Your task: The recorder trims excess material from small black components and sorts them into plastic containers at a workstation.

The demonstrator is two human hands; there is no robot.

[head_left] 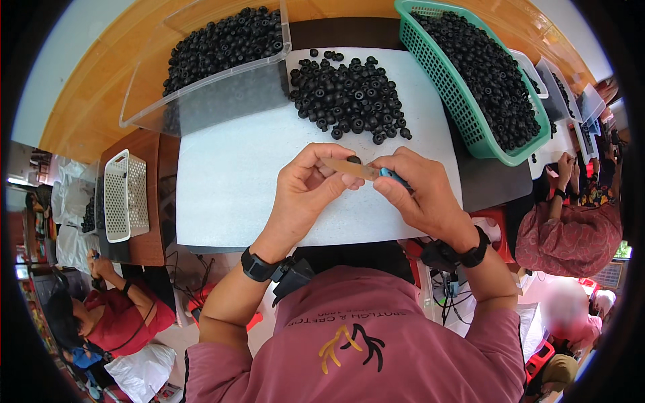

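A small black rubber-like part [353, 160] is pinched in the fingers of my left hand [310, 176], over the white work sheet [228, 195]. My right hand [420, 185] is closed round the blue handle of a knife [366, 172]. Its blade points left and lies across my left fingertips, close against the black part. Just beyond my hands spreads a loose pile of the same black parts [349, 94], rounded and with a hole in the end. My left fingers partly hide the held part.
A clear plastic bin [228, 84] of black parts stands at the far left, a green basket [463, 111] of them at the far right. A white basket [126, 195] sits on a side table at the left. Other people [564, 228] work on both sides.
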